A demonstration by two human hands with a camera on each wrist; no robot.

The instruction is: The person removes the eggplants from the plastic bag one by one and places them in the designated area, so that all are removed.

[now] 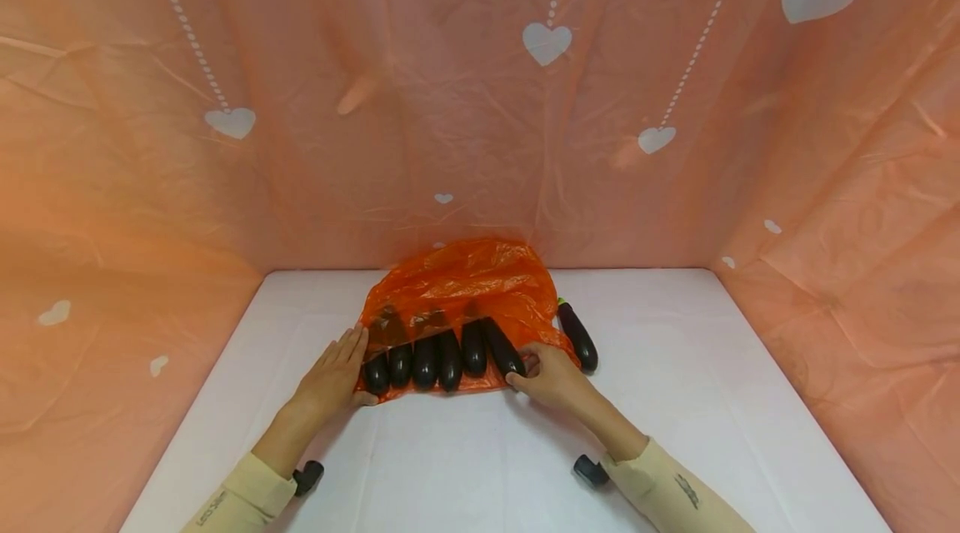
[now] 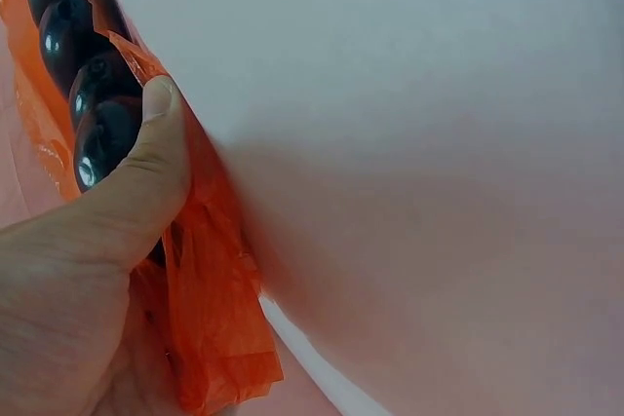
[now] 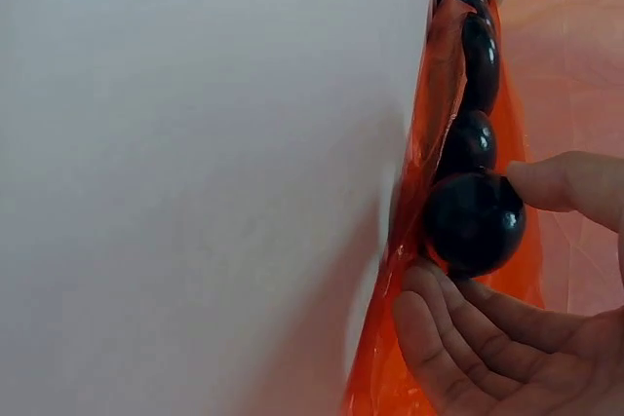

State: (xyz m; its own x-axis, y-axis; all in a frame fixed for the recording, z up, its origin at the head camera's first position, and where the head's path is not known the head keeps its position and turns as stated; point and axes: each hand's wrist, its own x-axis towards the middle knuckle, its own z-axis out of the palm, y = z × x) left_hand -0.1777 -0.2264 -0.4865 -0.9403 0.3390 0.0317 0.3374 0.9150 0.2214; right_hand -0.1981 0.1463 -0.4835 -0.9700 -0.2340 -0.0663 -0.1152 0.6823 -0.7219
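Several glossy dark eggplants [image 1: 425, 362] lie side by side at the mouth of an orange plastic bag [image 1: 480, 275], blunt ends towards me. Thin orange film covers their far ends. My left hand [image 1: 330, 371] holds the bag's left edge, its fingers along the side. In the left wrist view its thumb [image 2: 161, 129] lies over the film beside the nearest eggplant [image 2: 107, 143]; the other fingers are hidden. At the right end of the row, my right hand [image 1: 555, 375] grips the blunt end of a slanted eggplant [image 1: 504, 350], thumb and fingers on opposite sides of it [image 3: 475, 223].
Another eggplant [image 1: 579, 340] with a green stem end lies outside the bag, on its right. The table has a white cover [image 1: 450, 466]. An orange sheet [image 1: 465, 125] with white hearts hangs behind and at both sides. Dark devices [image 1: 591, 471] sit at both wrists.
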